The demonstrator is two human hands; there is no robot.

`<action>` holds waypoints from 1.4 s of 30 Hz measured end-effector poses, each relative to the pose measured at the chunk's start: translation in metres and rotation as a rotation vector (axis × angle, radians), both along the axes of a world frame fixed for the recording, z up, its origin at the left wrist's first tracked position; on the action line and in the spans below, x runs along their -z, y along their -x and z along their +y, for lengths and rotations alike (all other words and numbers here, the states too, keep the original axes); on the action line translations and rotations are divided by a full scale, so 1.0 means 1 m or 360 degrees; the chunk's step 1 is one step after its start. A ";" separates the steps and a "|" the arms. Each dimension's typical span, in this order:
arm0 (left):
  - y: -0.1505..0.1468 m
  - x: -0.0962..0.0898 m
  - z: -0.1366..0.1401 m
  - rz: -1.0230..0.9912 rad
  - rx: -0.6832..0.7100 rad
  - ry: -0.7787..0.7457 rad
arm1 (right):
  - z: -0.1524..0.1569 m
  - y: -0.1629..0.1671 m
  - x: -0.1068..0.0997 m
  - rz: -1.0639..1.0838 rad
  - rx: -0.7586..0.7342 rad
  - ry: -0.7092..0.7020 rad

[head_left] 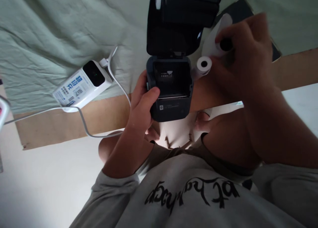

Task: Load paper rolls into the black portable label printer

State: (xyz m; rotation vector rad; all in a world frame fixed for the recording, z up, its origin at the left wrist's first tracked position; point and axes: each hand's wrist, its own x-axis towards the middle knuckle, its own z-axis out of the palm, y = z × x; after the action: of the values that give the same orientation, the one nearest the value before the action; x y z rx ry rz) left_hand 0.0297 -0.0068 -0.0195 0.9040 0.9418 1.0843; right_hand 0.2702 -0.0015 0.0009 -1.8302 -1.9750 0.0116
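Note:
My left hand (144, 103) grips a black portable printer (171, 108) by its left side, thumb on the rim of the paper bay. The printer's lid (184, 26) stands raised, and no roll shows inside the bay. On the right, my right hand (248, 52) has its fingers curled around white paper (211, 42) with a dark round spot beside it; I cannot tell whether this is a core or a gap. A small white paper roll (200, 69) with a dark hole is beside the printer's right edge, close to my right thumb.
A white power bank (81, 85) with a dark display lies on the green cloth (74, 29) at left. Its white cable (119, 84) runs toward the bed's wooden edge (49, 128). A dark flat object (237, 11) lies behind my right hand.

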 end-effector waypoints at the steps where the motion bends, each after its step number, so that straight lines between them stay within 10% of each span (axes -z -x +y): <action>1: 0.001 0.001 0.000 0.0007 0.0012 0.0000 | 0.000 -0.001 0.000 0.0002 0.0028 -0.0011; 42: 0.001 0.004 -0.001 0.0025 0.0025 -0.0042 | -0.009 -0.008 0.000 -0.0117 -0.0043 0.0156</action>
State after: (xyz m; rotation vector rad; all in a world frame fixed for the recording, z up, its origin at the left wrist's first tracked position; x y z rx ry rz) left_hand 0.0286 -0.0076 -0.0235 0.9416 0.9337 1.0797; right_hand 0.2779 -0.0102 0.0013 -1.8900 -2.0835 0.0511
